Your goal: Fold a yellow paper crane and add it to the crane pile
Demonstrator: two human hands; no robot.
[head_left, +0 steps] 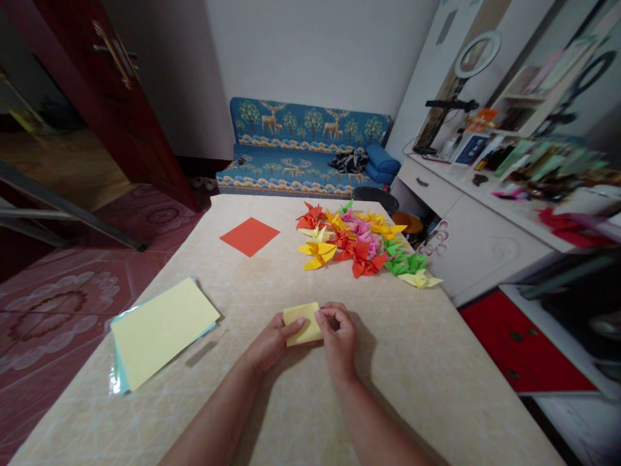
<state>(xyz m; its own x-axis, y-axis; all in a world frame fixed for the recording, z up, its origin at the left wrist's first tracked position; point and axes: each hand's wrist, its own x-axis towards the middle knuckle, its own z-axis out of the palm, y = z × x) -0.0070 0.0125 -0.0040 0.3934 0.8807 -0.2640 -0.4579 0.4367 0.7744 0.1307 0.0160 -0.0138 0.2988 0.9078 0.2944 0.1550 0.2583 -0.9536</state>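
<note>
A small folded piece of yellow paper (pixel 301 329) is held between my two hands, just above the table. My left hand (pixel 272 340) is closed on its left side, the thumb lying over its face. At its upper right corner, my right hand (pixel 338 333) pinches the edge between thumb and curled fingers. Ahead to the right lies a cluster of folded paper cranes (pixel 359 236) in red, orange, pink, green and yellow. A square of red paper (pixel 250 237) lies flat at the far left of the table.
A stack of yellow and blue-green paper (pixel 165 331) in a clear sleeve lies at the table's left. Behind the table (pixel 233 285) stands a patterned blue sofa (pixel 295 155). A cluttered white dresser (pixel 475 207) is at the right, an ajar red door (pixel 121 97) at the left.
</note>
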